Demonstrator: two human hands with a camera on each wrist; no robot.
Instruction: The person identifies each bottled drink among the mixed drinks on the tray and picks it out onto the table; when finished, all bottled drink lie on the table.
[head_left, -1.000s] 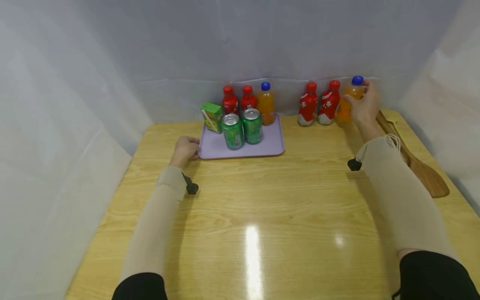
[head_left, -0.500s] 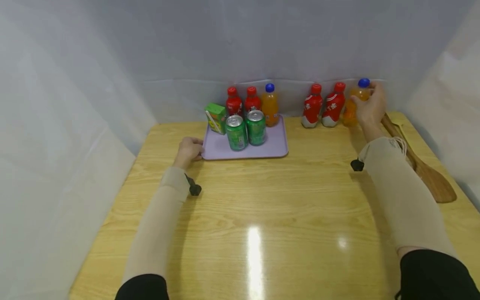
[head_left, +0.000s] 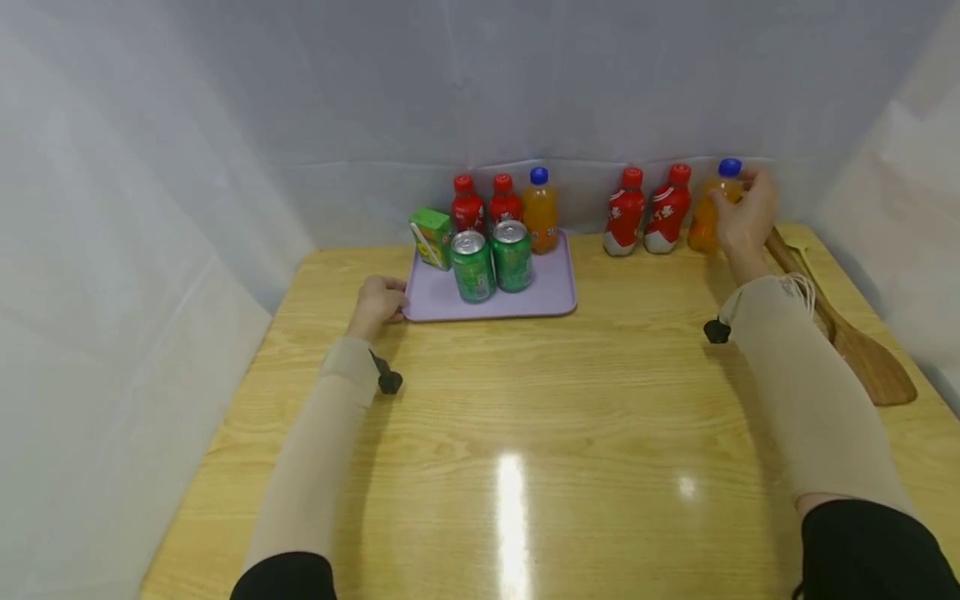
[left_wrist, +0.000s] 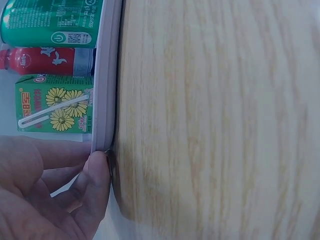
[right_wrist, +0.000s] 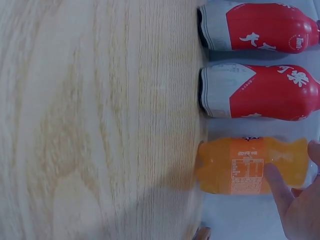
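In the head view, my left hand (head_left: 378,304) pinches the left front corner of a lilac tray (head_left: 551,287), thumb at the rim's underside in the left wrist view. The tray bears two green drink cans (head_left: 474,271), a green juice box (left_wrist: 55,107) with a straw, two red-capped bottles (head_left: 467,207) and an orange soda bottle (head_left: 540,215). At the right, my right hand (head_left: 746,218) holds a second orange soda bottle (right_wrist: 240,165) by its upper part, thumb on its side. It stands upright at the table's back edge, beside two red-and-white bottles (right_wrist: 265,92).
A wooden spatula (head_left: 870,358) lies along the table's right side, under and beside my right forearm. Behind the table (head_left: 465,400) hangs a pale cloth (head_left: 450,92), close to the bottles. More white cloth (head_left: 112,292) borders the left side.
The head view has shifted slightly. My right hand and its orange soda bottle have edged a little right, away from the red bottles. My left hand stays at the tray corner.
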